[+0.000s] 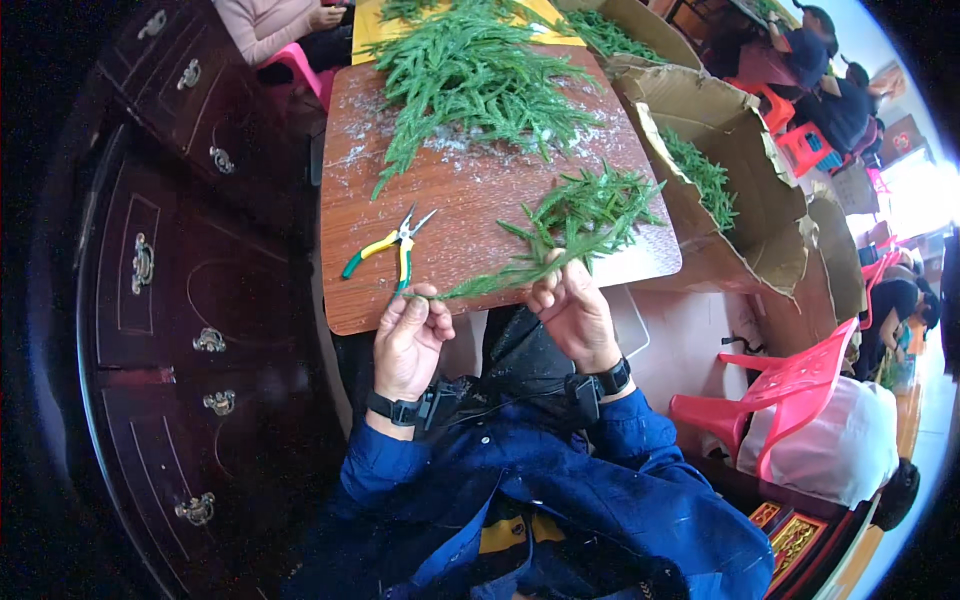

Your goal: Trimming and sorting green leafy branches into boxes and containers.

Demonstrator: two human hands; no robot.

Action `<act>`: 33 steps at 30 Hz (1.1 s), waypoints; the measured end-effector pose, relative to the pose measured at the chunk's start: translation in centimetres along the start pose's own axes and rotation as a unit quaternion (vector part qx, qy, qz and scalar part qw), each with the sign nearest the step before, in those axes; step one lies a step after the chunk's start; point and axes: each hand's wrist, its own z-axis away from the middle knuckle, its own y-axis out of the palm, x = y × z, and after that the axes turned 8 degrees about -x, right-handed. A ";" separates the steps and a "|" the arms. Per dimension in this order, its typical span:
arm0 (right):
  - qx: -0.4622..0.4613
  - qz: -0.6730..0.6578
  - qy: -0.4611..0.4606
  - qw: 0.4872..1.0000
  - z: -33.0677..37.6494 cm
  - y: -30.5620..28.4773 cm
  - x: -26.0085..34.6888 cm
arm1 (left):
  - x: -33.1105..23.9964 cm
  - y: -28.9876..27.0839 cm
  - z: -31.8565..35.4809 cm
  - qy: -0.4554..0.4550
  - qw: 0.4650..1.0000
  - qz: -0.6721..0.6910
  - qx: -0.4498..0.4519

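Between my two hands a green artificial pine sprig (490,284) is stretched over the near edge of the table. My left hand (408,340) pinches its thin stem end. My right hand (575,310) grips the leafy part between thumb and fingers. Just beyond my right hand lies a small pile of green sprigs (590,210). Pliers (402,240) with yellow and green handles rest on the table near my left hand, their jaws apart. A large heap of green sprigs (470,80) covers the far part of the brown table (360,290), with white flakes scattered around it.
Cardboard boxes (750,150) holding more green sprigs stand along the table's right side. Dark wooden cabinets (190,300) line the left. A pink plastic chair (780,390) stands at the lower right. A person in a pink sleeve (265,30) sits at the far left; other people are at the right.
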 end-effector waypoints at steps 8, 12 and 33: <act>-0.018 0.027 -0.012 0.999 -0.5 1.4 -1.3 | 0.0 2.2 -0.3 0.046 0.998 -0.030 -0.029; 0.177 -0.100 0.102 0.974 -1.7 -0.1 -1.5 | 0.7 2.9 -0.6 0.029 0.999 0.012 0.038; 0.215 0.066 0.238 0.945 -2.0 -4.2 -2.4 | 1.3 6.1 -2.0 -0.136 0.947 -0.247 0.155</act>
